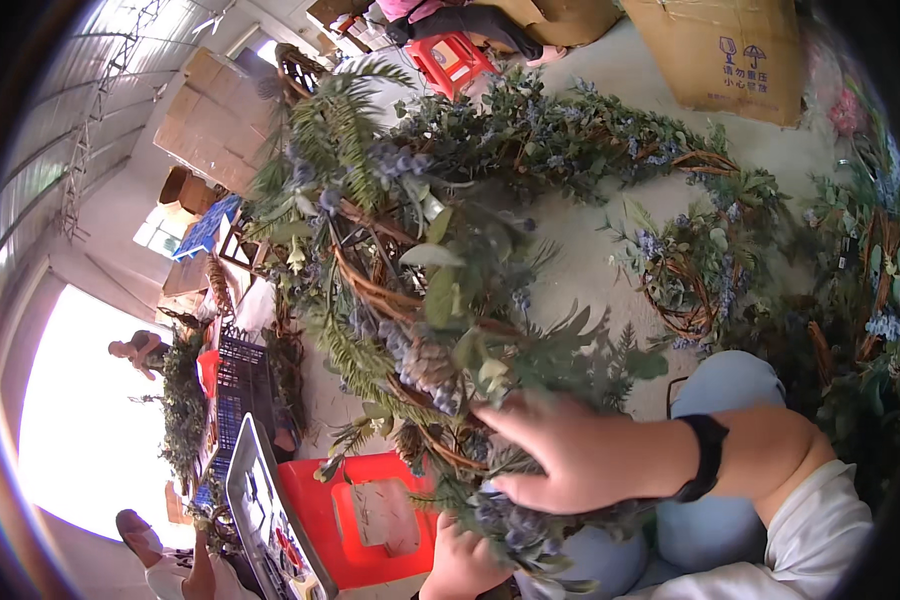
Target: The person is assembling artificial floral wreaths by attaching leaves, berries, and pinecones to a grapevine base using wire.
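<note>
A large wreath (380,290) of woven brown vines rises before me, dressed with green leaves, fern sprigs, bluish berries and a pinecone (432,368). Reaching across its lower part from the right is my right hand (570,450), a black band on the wrist. Its index finger and thumb are stretched apart among the leaves; the other fingers are partly hidden and blurred. My left hand (462,560) is at the wreath's bottom, closed on its edge, with leaves covering part of the fingers.
Below the wreath stands a red plastic stool (310,490) beside a grey tray (255,510) holding small items. Greenery garlands (570,130) and a smaller wreath (685,290) lie on the floor. A large carton (720,60) stands at the back right. Other people are at the left and far back.
</note>
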The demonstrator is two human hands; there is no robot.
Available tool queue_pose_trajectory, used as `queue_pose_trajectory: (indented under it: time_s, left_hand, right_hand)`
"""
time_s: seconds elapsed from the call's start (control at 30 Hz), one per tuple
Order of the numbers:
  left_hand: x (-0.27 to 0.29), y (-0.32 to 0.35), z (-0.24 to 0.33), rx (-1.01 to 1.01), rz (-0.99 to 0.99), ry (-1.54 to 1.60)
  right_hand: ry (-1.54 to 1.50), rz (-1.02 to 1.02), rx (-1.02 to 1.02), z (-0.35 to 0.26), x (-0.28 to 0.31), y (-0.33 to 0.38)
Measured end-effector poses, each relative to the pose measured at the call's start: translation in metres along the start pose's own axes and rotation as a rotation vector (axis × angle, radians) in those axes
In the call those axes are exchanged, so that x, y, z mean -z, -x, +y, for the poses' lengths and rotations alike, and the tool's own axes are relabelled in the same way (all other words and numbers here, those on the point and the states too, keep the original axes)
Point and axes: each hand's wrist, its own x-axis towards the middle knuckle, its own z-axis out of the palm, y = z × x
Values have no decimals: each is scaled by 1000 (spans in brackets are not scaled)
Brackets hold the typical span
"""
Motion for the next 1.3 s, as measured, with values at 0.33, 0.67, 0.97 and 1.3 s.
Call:
queue_pose_trajectory:
  time_s: [0.33,0.67,0.97,1.3]
  left_hand:
    - [90,23,-19,758,-484,783]
    - [50,-39,-41,695,201,107]
    - [28,-71,-46,581,159,122]
    - [36,-43,-84,704,99,266]
  right_hand:
    - [12,-201,23,-4,-74,-2]
    - [-238,266,152,-1,-121,2]
    - [19,-382,90,25,-16,-19]
    - [431,-441,-46,65,14,-8]
